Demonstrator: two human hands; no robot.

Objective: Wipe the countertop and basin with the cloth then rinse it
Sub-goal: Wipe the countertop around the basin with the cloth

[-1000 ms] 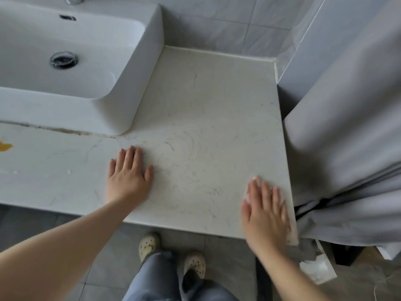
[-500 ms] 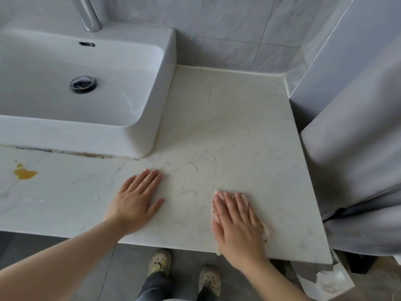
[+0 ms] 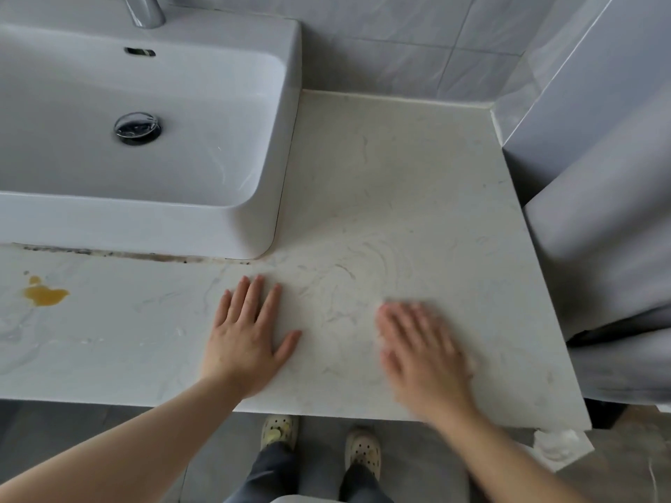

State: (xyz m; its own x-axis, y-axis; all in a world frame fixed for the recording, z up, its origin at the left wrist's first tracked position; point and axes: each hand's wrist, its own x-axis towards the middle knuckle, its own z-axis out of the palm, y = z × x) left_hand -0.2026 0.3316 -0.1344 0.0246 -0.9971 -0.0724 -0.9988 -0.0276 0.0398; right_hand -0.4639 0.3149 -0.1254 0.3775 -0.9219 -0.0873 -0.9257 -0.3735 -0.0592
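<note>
I am wiping the counter (image 3: 399,197) at lower right: my right hand (image 3: 421,353), flat and blurred, is pressing the mostly hidden cloth (image 3: 472,364); my left hand (image 3: 250,343) is bracing flat, apart. Next I'd sweep toward the yellow stain (image 3: 45,295), far left.

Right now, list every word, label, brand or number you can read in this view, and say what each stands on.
None can be read.
The faucet, the basin, its drain plug and the countertop show no lettering.
The white packet on the floor at the lower right is too blurred to tell whether it carries print.
</note>
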